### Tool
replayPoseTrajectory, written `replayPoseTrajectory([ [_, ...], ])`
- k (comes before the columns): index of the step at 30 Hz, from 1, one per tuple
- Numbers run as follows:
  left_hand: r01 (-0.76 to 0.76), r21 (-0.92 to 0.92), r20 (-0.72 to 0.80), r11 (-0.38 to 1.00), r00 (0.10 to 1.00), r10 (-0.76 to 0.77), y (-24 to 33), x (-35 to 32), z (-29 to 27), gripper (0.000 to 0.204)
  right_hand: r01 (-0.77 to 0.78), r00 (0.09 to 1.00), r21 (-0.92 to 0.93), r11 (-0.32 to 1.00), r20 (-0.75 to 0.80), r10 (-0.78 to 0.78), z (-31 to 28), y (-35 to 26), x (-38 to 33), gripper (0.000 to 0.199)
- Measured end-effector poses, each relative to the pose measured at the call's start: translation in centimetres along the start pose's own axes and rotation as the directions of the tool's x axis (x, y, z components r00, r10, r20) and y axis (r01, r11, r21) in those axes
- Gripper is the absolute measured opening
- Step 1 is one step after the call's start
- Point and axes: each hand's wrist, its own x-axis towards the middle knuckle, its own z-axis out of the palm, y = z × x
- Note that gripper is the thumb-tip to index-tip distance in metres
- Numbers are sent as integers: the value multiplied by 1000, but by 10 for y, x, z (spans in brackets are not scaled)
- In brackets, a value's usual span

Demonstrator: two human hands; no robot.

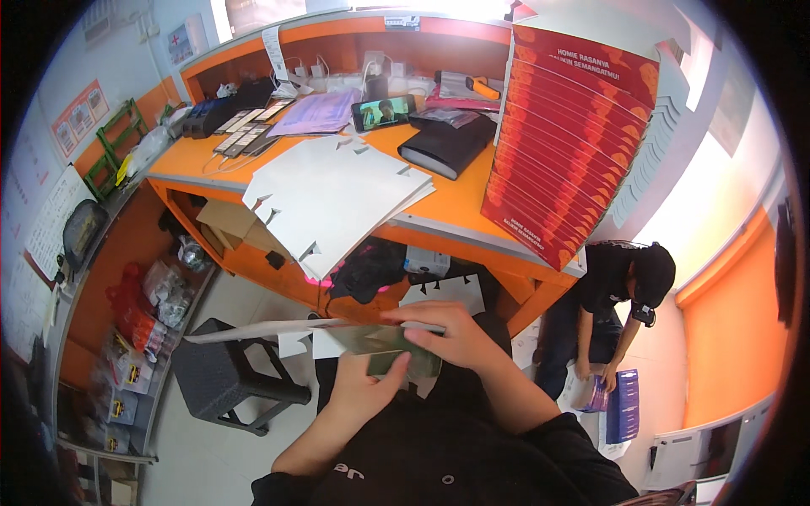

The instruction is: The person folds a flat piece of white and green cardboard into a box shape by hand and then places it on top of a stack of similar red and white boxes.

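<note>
The right hand [451, 333] lies curled over the top of a flat die-cut cardboard blank, white on one face and dark green on the other [384, 341], fingers pressing down on it. The left hand [367, 390] grips the same blank from below, thumb up against its near edge. The blank sits between the two hands, in front of the chest, its long axis running out to the person's left as a thin white flap. Beyond it stands the orange bench [460, 202], carrying a loose pile of white blanks [333, 198] and a tall stack of red folded boxes [569, 139].
</note>
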Motion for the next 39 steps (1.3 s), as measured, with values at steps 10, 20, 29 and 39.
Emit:
replayPoseTrajectory([
  [10,104,-56,143,993,985,-95,4,5,16,38,-336,940,45,941,80,331,-3,32,-33,38],
  [20,-352,635,336,688,927,164,19,1,39,44,-18,659,879,476,-348,667,28,35,-64,45],
  [29,-672,588,171,450,647,743,-2,4,25,28,266,695,690,673,-621,362,-17,31,-61,47],
  [39,-759,438,33,481,549,835,-8,18,22,20,136,785,442,887,-595,176,-30,21,-37,42],
])
